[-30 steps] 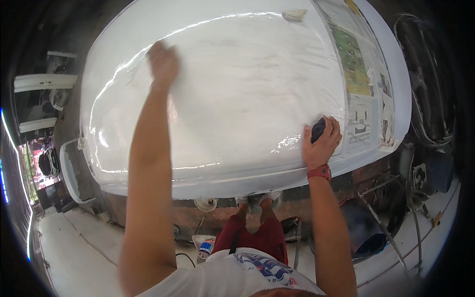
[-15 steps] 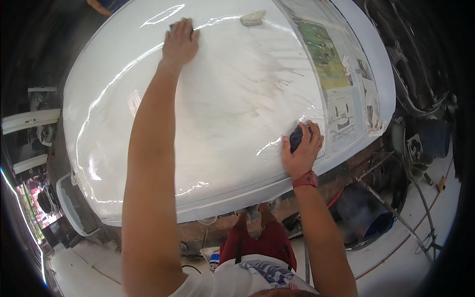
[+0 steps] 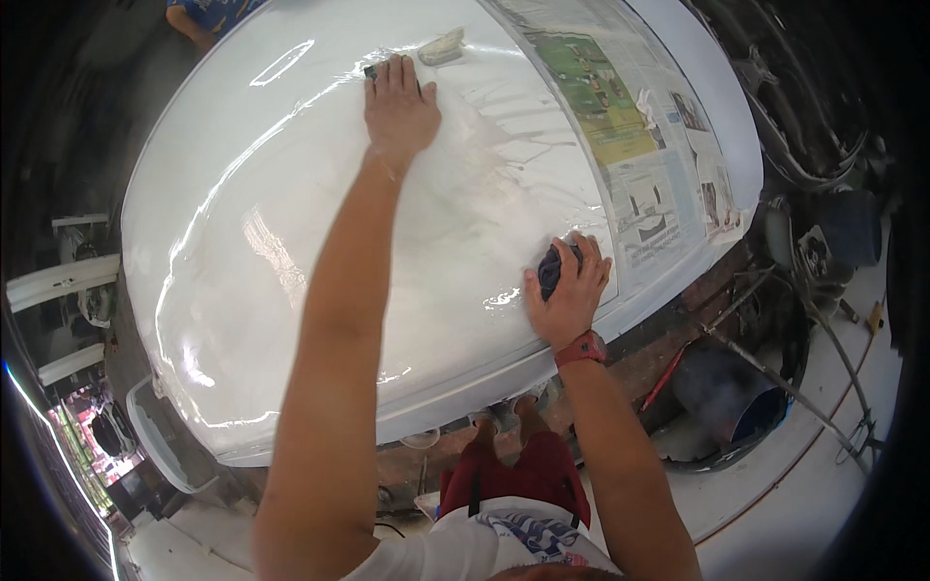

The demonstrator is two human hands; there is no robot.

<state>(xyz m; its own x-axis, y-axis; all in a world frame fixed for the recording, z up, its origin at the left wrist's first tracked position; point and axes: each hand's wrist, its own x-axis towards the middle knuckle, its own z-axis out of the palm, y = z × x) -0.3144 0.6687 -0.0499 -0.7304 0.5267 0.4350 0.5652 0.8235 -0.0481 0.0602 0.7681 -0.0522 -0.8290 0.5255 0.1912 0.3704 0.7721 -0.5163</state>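
A wet, glossy white car panel (image 3: 291, 358) spreads in front of me. Far across it, my left hand (image 3: 400, 111) is pressed down with its fingers over a small dark pad (image 3: 370, 73). Only the pad's edges show; the rest is under my palm and fingers. Near the right side of the panel, my right hand (image 3: 573, 295) grips a bunched dark cloth (image 3: 550, 271) against the surface. Greyish streaks of liquid run over the panel between my hands. A pale, flat-sided block or folded rag (image 3: 443, 46) lies just beyond my left hand.
Newspaper sheets (image 3: 635, 145) cover the panel's right part. Another person's arm and blue patterned clothing (image 3: 208, 19) show at the far left. A dark drum-like container (image 3: 727, 402) and metal bars (image 3: 775, 382) stand low at the right. White parts (image 3: 63, 281) are at the left.
My left hand has slid right across the panel with the pad, closer to the pale block. My right hand stays on the cloth. The whole view has shifted slightly.
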